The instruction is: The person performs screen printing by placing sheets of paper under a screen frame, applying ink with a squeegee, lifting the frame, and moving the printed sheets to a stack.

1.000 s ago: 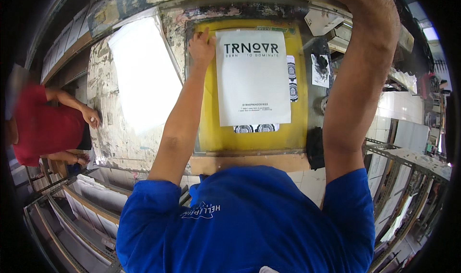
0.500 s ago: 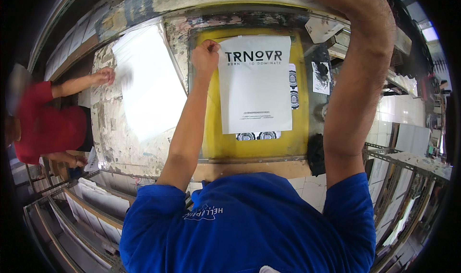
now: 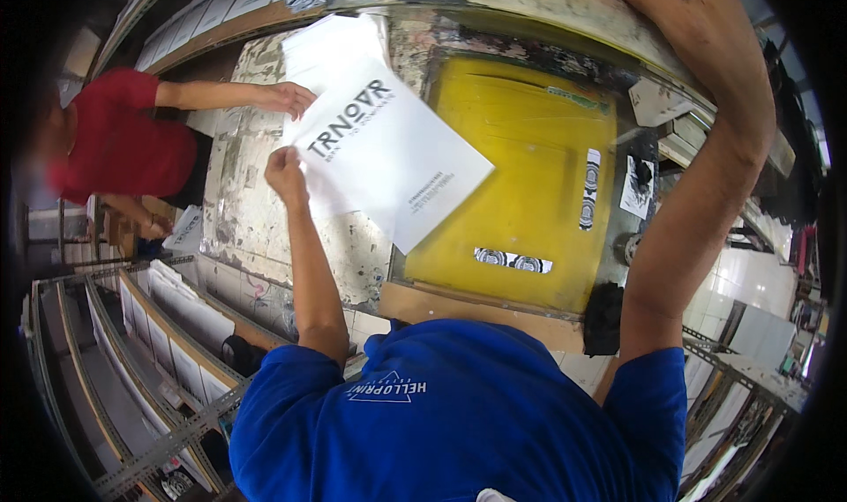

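My left hand pinches the left corner of a white sheet with dark printed lettering. The sheet lies tilted, partly over a stack of white sheets and partly over the yellow printing board. Close to the sheet's upper left edge is a co-worker's hand, fingers spread; whether it touches is unclear. At the top right my right hand is raised by a long pale beam. Its fingertips are cut off by the picture's edge, so any hold is hidden.
Two printed strips lie on the yellow board. A co-worker in a red shirt stands at the left, other hand near another printed sheet. Slotted metal racks with boards fill the lower left. A black cloth hangs at the board's corner.
My left hand has carried the printed sheet off the yellow board to the left, turning it. The co-worker's hand now reaches near it. My right hand stays raised at the beam.
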`<state>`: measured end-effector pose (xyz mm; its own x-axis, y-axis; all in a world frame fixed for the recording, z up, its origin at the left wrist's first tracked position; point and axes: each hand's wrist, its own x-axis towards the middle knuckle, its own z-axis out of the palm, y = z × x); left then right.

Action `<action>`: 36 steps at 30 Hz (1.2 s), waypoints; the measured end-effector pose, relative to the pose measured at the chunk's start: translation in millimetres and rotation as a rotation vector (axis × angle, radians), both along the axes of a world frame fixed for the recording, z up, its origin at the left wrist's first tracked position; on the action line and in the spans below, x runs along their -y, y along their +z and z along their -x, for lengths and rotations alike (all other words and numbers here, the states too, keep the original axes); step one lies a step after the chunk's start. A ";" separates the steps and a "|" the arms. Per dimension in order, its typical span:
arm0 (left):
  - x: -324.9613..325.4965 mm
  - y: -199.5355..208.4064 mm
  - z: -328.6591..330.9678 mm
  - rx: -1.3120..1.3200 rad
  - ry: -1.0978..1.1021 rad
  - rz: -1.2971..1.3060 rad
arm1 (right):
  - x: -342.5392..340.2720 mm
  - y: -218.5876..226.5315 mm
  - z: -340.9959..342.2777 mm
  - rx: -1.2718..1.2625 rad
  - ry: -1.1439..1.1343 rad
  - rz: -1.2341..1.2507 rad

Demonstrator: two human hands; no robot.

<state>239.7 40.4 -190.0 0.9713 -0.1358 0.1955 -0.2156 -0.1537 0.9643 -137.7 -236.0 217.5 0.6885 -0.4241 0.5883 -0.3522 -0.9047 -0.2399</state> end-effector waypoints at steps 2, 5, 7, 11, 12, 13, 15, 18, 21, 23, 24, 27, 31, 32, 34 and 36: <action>-53.7 -6.4 -26.9 0.035 0.133 -0.046 | -6.6 -0.7 -3.3 0.019 0.009 0.020; -87.2 0.9 -33.2 0.056 0.443 -0.159 | -2.3 3.1 2.7 -0.059 0.034 0.077; -87.8 10.2 -29.6 0.316 0.646 -0.390 | -0.5 4.6 5.4 -0.101 0.025 0.069; -30.6 29.4 29.2 0.709 0.348 -0.443 | -7.8 -5.2 4.9 0.032 0.034 0.062; -5.9 29.9 52.3 0.859 0.171 -0.528 | -9.9 -6.3 3.4 0.053 0.029 0.059; 13.8 18.9 76.1 0.748 -0.018 -0.402 | -12.2 -7.1 1.0 0.078 0.035 0.054; 43.3 -5.0 117.5 0.645 -0.268 -0.657 | -13.1 -4.3 -4.0 0.043 0.013 -0.002; 58.8 -28.3 148.2 0.560 -0.305 -0.738 | 13.0 -4.1 4.2 0.044 0.082 -0.090; 68.1 -35.0 143.7 0.447 -0.210 -0.620 | 80.4 -5.2 20.5 0.008 0.107 -0.320; 69.7 -31.5 141.7 0.314 -0.184 -0.498 | 32.8 -4.7 5.4 0.003 0.031 -0.161; 74.3 -21.2 143.9 0.231 -0.199 -0.392 | 13.8 -1.9 3.7 -0.015 -0.007 -0.077; 78.4 28.0 163.8 0.004 -0.381 -0.272 | -6.1 2.8 2.3 -0.077 -0.051 0.008; 70.6 44.0 188.3 0.315 -0.924 -0.694 | 9.5 -6.7 4.6 -0.009 -0.021 0.022; 69.6 37.8 195.3 0.360 -0.946 -0.760 | 8.9 -6.2 4.3 0.007 0.013 0.018; 72.8 12.5 210.2 0.452 -1.001 -0.882 | 8.6 -5.7 5.5 0.018 0.053 0.000; 88.9 -3.1 228.5 0.566 -1.037 -0.818 | 12.5 -6.3 7.9 0.002 0.056 -0.005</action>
<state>11.2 -48.5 -193.2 0.1856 -0.9819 0.0375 -0.8888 -0.1515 0.4325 -145.6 -248.5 211.2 0.7099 -0.3883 0.5876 -0.3009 -0.9215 -0.2454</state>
